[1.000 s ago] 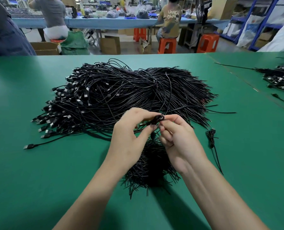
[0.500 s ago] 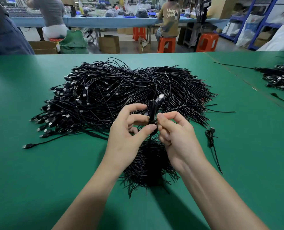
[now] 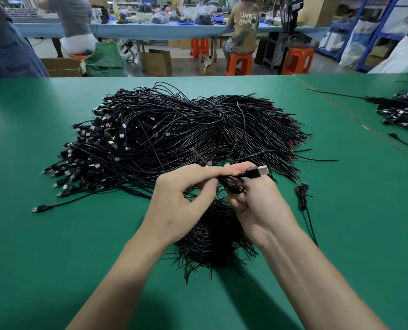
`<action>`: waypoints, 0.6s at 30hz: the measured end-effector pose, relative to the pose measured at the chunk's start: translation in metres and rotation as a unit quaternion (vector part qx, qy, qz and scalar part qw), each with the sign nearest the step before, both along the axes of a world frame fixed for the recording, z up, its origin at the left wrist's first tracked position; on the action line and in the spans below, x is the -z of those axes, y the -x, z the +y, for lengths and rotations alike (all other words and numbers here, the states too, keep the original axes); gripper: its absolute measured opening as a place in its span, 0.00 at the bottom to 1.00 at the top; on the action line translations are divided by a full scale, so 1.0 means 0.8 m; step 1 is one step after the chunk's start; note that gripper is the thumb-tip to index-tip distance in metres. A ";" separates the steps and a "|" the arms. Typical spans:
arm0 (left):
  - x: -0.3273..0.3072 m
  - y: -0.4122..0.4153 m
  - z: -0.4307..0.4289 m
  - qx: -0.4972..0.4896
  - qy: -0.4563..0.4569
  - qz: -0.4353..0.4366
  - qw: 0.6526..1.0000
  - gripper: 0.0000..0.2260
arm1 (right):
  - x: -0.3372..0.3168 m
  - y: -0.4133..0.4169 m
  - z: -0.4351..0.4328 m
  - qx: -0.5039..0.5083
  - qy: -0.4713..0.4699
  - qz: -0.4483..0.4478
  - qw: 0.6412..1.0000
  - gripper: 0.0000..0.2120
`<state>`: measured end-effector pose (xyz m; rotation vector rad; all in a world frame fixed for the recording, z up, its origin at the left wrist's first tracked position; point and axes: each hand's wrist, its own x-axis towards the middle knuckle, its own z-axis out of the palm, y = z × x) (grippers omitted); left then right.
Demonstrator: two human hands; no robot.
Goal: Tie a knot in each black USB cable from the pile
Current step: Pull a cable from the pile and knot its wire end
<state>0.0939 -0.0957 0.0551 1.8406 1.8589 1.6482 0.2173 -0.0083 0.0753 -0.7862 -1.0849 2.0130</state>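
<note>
Left grip (image 3: 179,206) and right grip (image 3: 257,206) both pinching looped black USB cable (image 3: 231,185), plug (image 3: 261,171) pointing right, pile (image 3: 174,139) lying mid-surface (image 3: 55,258).

One wide-angle camera is sitting on the person's head, facing forward and down. It is looking from close above at the left hand (image 3: 174,203) and right hand (image 3: 260,210), taking in the table (image 3: 55,258), the pile (image 3: 174,129) and a far bench (image 3: 138,32) across the room.
</note>
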 end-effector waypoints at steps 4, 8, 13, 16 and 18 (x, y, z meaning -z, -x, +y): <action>0.000 0.001 0.004 -0.001 0.038 -0.116 0.993 0.05 | 0.001 -0.003 0.000 -0.002 -0.037 -0.028 0.999 0.10; 0.001 0.002 0.012 0.008 0.045 -0.202 0.978 0.24 | 0.001 -0.004 0.001 0.006 -0.062 0.001 0.998 0.08; -0.004 0.006 0.015 -0.017 0.016 0.027 0.999 0.17 | 0.004 -0.004 0.005 -0.018 0.080 0.048 0.995 0.11; 0.000 0.006 0.019 -0.040 -0.040 0.186 0.981 0.12 | 0.009 -0.011 0.007 -0.034 0.168 0.085 0.982 0.09; 0.006 0.007 0.021 -0.027 -0.067 0.202 0.977 0.11 | 0.012 -0.019 0.005 -0.058 0.154 0.073 0.984 0.06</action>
